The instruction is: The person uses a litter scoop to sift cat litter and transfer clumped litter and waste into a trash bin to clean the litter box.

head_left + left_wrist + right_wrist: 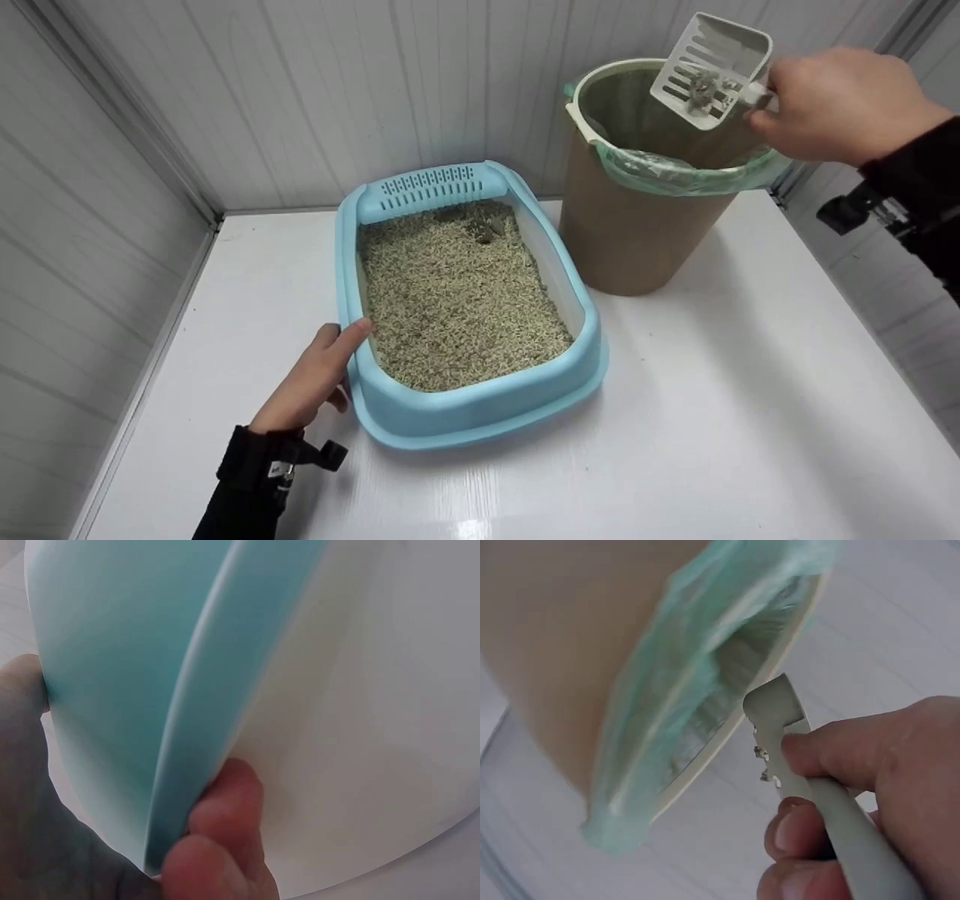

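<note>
Right hand (847,105) pinching pale slotted scoop (727,56) above bin (637,225); left hand (311,379) gripping blue tray (469,411) beside bin; white desk (690,420) beneath, wall (337,90) behind.

Glossy White Tabletop (675,450) Framed by Grey Panels

A pale grey back wall (300,105), streaked with thin lines, rises behind the surface, flanked by a left wall (67,300) and right wall (915,345). A metal post (126,112) marks the left corner; a narrow strip (151,375) follows the left edge. Bright glare (472,521) shines near the front.
</note>
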Action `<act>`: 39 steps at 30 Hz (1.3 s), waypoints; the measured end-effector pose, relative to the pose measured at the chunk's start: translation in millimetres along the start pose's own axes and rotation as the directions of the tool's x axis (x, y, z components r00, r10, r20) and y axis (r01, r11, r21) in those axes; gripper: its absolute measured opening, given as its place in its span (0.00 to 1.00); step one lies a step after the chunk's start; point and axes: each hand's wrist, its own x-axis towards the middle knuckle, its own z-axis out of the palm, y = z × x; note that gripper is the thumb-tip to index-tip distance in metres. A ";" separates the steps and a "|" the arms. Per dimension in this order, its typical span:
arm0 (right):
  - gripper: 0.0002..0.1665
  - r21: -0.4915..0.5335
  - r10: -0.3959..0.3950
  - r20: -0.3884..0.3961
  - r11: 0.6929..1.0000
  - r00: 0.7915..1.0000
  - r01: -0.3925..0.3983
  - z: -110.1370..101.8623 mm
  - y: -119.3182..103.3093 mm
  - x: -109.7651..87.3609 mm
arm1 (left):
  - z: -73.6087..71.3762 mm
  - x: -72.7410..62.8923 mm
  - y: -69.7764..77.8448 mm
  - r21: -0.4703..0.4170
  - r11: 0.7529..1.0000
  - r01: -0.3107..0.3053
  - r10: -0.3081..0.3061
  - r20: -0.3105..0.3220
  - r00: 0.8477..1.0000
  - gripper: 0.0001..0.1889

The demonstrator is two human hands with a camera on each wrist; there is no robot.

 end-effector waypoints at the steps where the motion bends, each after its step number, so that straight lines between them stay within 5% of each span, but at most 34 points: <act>1: 0.17 -0.019 -0.011 -0.025 1.000 1.000 0.011 2.7 0.9 0.3 | -0.8 -0.4 -0.7 -0.003 1.000 0.001 -0.001 -0.002 1.000 0.35; 4: 0.10 -0.097 -0.120 -0.158 0.990 0.980 0.106 13.8 1.7 0.7 | -2.7 -1.7 -2.1 -0.004 1.000 0.002 -0.002 -0.007 1.000 0.35; 6: 0.10 -0.178 -0.257 -0.284 0.961 0.923 0.213 23.3 1.0 0.4 | -3.4 -2.5 -2.4 -0.003 1.000 0.003 -0.003 -0.011 1.000 0.36; 9: 0.16 -0.326 -0.423 -0.414 0.896 0.806 0.303 35.2 -1.6 0.0 | -4.0 -2.2 -2.7 -0.006 1.000 0.002 -0.002 -0.015 1.000 0.36; 11: 0.19 -0.391 -0.473 -0.438 0.866 0.765 0.312 38.9 -2.8 0.2 | -4.1 -1.8 -2.7 -0.012 1.000 0.000 -0.001 -0.017 1.000 0.36; 15: 0.24 -0.447 -0.487 -0.394 0.843 0.780 0.300 39.6 -4.1 3.7 | -4.4 -1.9 -2.8 -0.016 1.000 0.001 -0.001 -0.019 1.000 0.35; 18: 0.24 -0.422 -0.478 -0.394 0.853 0.785 0.307 40.4 -4.5 5.9 | -4.1 -2.5 -3.0 -0.004 1.000 -0.002 0.002 -0.019 1.000 0.34; 24: 0.16 -0.122 -0.225 -0.380 0.974 0.897 0.192 24.9 -14.1 -0.1 | -0.6 -0.7 -1.6 0.009 1.000 -0.009 0.009 -0.020 1.000 0.34; 28: 0.21 0.022 -0.129 -0.339 0.989 0.932 0.144 3.4 -43.2 -13.3 | 2.0 0.6 0.7 0.006 1.000 -0.009 0.009 -0.020 1.000 0.33; 33: 0.31 0.219 -0.196 -0.134 0.950 0.971 0.222 -5.7 -112.7 -27.3 | 3.6 0.6 4.4 -0.005 1.000 -0.010 0.010 -0.015 1.000 0.35; 36: 0.27 0.297 -0.297 0.049 0.916 0.954 0.270 6.4 -162.6 -25.5 | 4.5 1.0 5.0 -0.006 1.000 -0.009 0.009 -0.014 1.000 0.36; 39: 0.22 0.328 -0.372 0.256 0.902 0.892 0.281 26.7 -209.9 -14.1 | 6.3 0.4 5.3 -0.012 1.000 -0.009 0.008 -0.018 1.000 0.36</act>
